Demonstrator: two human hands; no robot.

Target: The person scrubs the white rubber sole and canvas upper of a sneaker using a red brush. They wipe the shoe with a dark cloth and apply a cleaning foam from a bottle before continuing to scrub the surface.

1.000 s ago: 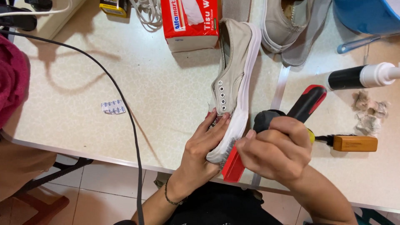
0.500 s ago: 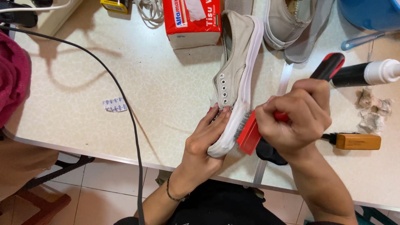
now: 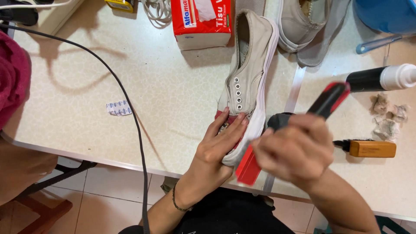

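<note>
R hand [image 3: 299,151] w/ red brush [image 3: 249,167] slid back down toward shoe's [image 3: 247,82] toe.

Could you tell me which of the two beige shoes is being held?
The nearer beige shoe, lying on its side, is held by the left hand; the other shoe sits untouched by the table's far edge.
</note>
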